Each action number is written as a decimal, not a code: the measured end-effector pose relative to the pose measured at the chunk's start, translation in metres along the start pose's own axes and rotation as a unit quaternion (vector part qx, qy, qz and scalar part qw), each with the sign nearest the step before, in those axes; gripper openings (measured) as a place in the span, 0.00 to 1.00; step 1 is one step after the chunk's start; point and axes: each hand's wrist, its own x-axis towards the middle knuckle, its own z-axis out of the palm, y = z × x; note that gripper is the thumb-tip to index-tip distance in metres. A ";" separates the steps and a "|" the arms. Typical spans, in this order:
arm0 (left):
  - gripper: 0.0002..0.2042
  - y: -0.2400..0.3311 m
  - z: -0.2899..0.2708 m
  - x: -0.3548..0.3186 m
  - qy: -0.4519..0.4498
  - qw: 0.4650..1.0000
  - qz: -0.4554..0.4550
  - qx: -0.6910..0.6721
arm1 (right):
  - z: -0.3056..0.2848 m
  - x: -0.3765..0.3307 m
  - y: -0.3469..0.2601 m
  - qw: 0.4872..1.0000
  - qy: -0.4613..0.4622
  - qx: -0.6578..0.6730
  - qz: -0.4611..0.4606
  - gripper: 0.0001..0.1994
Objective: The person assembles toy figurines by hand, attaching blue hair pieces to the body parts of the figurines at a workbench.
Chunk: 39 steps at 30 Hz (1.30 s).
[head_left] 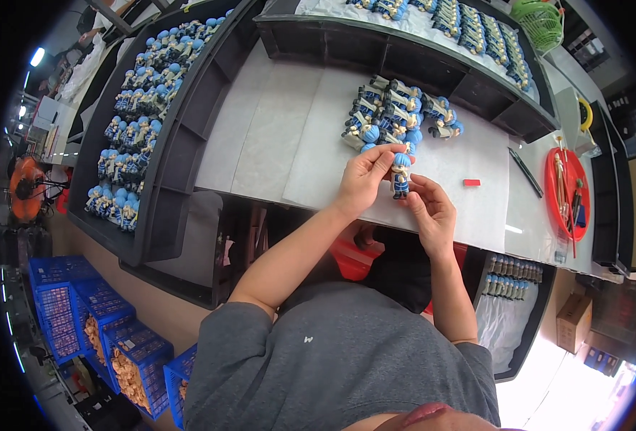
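1. Faces a pale tabletop (282, 122) with loose figures and tools on it.
2. Has a black left tray (181, 144) alongside, filled with rows of blue-haired figures, and a similarly loaded far tray (411, 61) beyond.
3. Has a heap of figures (401, 108) just past both hands.
4. Has a red dish (550, 176) at the right, with thin tools inside.
5. Pinches the upper part of the held figurine (401, 176) with the left hand (365, 179); grips near its feet with bent right hand (434, 212).
6. Holds it over the tabletop's near edge, head pointing away.
7. Has a small red block (472, 182) right of it.
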 end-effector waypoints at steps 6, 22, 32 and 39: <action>0.14 -0.002 -0.002 0.000 0.009 1.000 -0.012 -0.001 | 0.002 -0.001 -0.003 1.000 0.004 0.001 0.004 0.16; 0.14 0.002 0.003 -0.005 0.003 0.998 0.006 0.058 | 0.007 -0.004 0.008 0.987 0.111 0.035 -0.113 0.33; 0.15 0.000 0.005 -0.005 -0.022 0.997 0.014 0.075 | 0.004 -0.005 0.011 0.985 0.118 -0.004 -0.126 0.31; 0.13 0.000 0.005 -0.006 -0.049 0.993 0.027 0.107 | -0.059 0.011 -0.036 0.849 0.230 -0.428 -0.210 0.18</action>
